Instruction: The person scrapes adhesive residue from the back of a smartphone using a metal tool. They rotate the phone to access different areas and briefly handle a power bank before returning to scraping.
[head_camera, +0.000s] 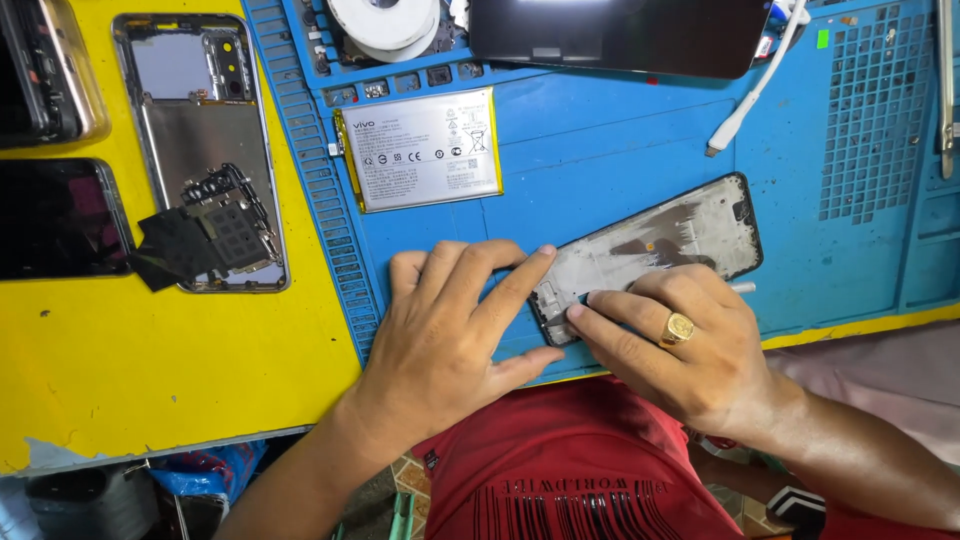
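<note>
A stripped phone frame (668, 240) with a grey inner face and black rim lies slanted on the blue work mat (600, 150). My left hand (440, 340) rests flat on the mat, its index finger stretched to the frame's lower left end. My right hand (680, 340), with a gold ring, lies over the frame's near edge, and its fingertips press on the same lower left corner. A thin white tool tip (745, 287) shows just past my right hand; whether the hand holds it I cannot tell.
A flat silver phone battery (425, 150) lies on the mat behind my left hand. A phone back housing with loose parts (205, 150) and two dark phones (55, 215) sit on the yellow tabletop (150, 370). A dark screen (620, 35), white tape roll (385, 22) and white cable (745, 105) are at the back.
</note>
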